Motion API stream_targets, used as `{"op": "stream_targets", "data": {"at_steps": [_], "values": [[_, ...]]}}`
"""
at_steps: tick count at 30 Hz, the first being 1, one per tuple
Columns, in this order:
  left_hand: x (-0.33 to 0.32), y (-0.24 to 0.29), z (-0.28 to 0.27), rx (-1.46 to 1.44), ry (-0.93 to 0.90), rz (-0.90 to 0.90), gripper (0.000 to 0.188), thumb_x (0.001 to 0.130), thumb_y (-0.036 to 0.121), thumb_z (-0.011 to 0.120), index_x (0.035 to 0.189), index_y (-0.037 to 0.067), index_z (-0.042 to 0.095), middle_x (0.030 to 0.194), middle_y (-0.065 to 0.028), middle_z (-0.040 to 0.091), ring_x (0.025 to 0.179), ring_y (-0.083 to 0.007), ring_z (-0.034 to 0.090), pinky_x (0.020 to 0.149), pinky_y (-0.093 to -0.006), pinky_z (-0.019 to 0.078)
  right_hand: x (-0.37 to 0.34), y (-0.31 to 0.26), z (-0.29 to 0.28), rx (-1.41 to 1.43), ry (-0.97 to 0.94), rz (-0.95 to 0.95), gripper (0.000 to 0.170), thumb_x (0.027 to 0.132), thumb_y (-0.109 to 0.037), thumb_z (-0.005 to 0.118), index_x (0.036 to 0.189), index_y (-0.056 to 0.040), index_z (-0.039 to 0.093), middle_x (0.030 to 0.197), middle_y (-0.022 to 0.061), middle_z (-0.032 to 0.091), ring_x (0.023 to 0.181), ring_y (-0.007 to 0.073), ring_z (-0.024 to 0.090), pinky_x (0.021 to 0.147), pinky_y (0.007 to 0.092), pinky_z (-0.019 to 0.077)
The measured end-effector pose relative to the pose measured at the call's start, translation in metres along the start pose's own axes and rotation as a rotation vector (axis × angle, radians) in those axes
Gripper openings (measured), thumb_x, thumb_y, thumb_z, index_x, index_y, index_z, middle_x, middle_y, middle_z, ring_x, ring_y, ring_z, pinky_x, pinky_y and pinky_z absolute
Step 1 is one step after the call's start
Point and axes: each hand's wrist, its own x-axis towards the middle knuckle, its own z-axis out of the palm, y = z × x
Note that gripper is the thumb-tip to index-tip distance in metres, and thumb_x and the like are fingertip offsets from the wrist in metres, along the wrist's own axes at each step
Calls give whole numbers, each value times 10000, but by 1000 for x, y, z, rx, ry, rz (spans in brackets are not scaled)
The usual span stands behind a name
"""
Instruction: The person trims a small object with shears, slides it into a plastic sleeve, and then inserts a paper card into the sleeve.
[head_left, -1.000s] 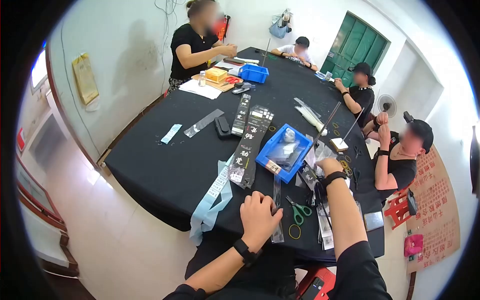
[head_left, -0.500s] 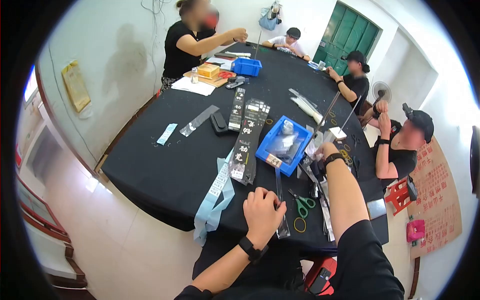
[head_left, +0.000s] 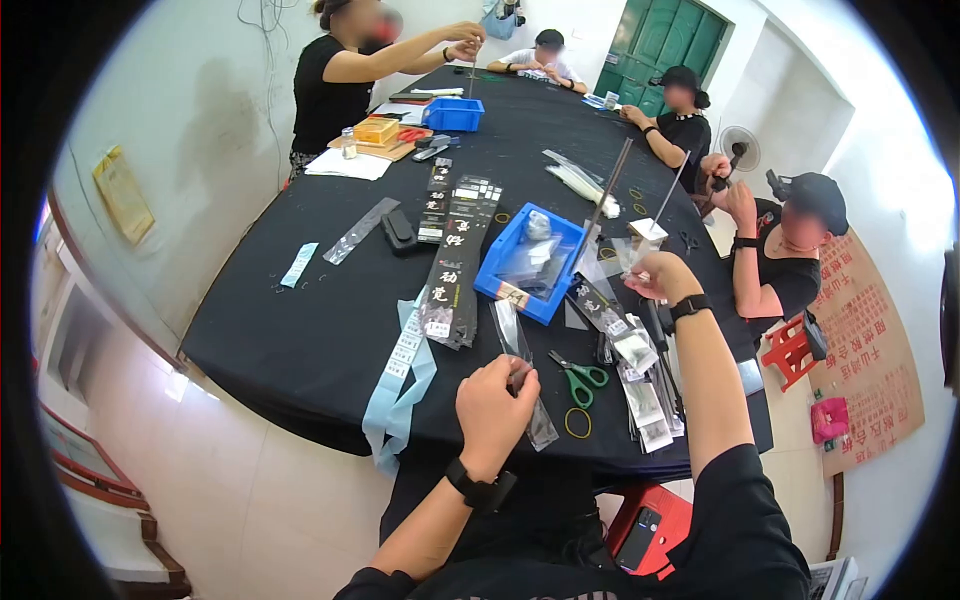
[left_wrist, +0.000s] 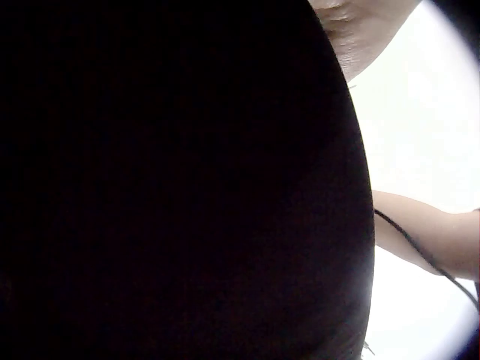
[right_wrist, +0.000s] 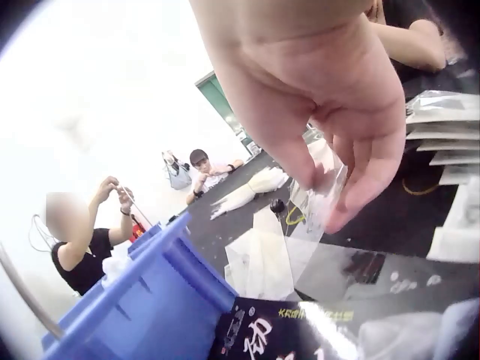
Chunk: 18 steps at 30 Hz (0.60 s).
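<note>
My left hand (head_left: 495,412) pinches a long clear plastic sleeve (head_left: 541,428) at the near table edge; part of the hand (left_wrist: 361,31) shows beside a large dark area in the left wrist view. Right of the blue bin (head_left: 536,303), my right hand (head_left: 662,276) holds a small clear bag (head_left: 625,254) above the black printed packets (head_left: 600,306). In the right wrist view the thumb and fingers of this hand (right_wrist: 322,105) pinch the clear bag (right_wrist: 321,204). Clear bags with pale contents (head_left: 536,252) lie in the bin.
Green-handled scissors (head_left: 583,380) and a yellow rubber band (head_left: 577,423) lie between my hands. Long black packets (head_left: 458,270) and a light blue label strip (head_left: 395,375) lie left. Thin rods (head_left: 610,190) stand near the bin. Several people sit or stand around the table.
My right hand has lifted from among the packets and now holds a clear bag. The left hand keeps hold of the sleeve, which lies more slanted. The head view has shifted.
</note>
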Motion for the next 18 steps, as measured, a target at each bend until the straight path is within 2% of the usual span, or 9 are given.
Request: {"op": "stream_targets", "data": {"at_steps": [2,3,6,7,8,10,12,15,18], "values": [[-1,0,3,-312,-41,-174,113,882,136,675,952,50,697,839,-75,735,769,-166,693,679,-279,511,-2,13,-18,117,-97,-59,127,940,-63,581,1049,-24,632,964,90,735,801,177,716,661,301,564],[0,-3,1,-330,-97,-160,207,910,128,622,1094,47,671,914,-106,760,703,-193,718,678,-301,547,-16,19,-25,112,-142,-92,135,919,-59,621,1047,-20,647,995,77,731,869,168,706,725,266,553],[4,-10,5,-557,-143,-193,224,949,130,583,1137,36,661,949,-111,764,737,-142,709,692,-294,541,-48,37,-40,216,-201,-217,129,924,-93,639,1027,-17,658,995,81,728,860,161,696,711,247,541],[6,-17,9,-706,-196,-198,278,994,139,516,1227,26,616,1017,-131,749,842,-126,690,748,-281,525,-60,43,-44,215,-209,-272,149,931,-119,648,1031,-10,668,972,78,722,813,152,686,695,242,535],[10,-17,7,-703,-200,-197,278,994,139,516,1227,26,616,1017,-131,749,842,-126,690,748,-281,525,-74,49,-46,220,-209,-271,149,931,-119,648,1031,-10,668,972,78,722,813,152,686,695,242,535],[19,-15,2,-1071,-373,-448,350,1019,136,464,1336,2,526,1098,-163,711,1013,-196,673,895,-299,508,-110,61,-44,193,-268,-464,196,937,-136,652,1083,-4,660,941,74,713,785,141,677,680,237,530],[25,-11,-3,-1087,-408,-483,377,1036,187,408,1354,11,508,1121,-165,699,1023,-204,669,918,-336,514,-155,73,-32,211,-286,-526,243,935,-148,663,1139,-18,644,920,70,705,769,120,668,665,230,527],[28,-13,-1,-1212,-533,-520,454,1067,313,357,1350,-10,505,1183,-165,665,1060,-210,643,955,-352,491,-203,95,0,270,-398,-781,246,944,-146,660,1171,-57,626,897,67,705,744,97,652,645,230,525],[23,-17,10,-1352,-584,-564,539,1080,417,327,1359,-11,497,1229,-169,639,1082,-207,626,972,-354,477,-223,118,43,253,-598,-715,250,952,-128,654,1189,-64,603,872,74,707,703,83,636,605,216,502]]}}
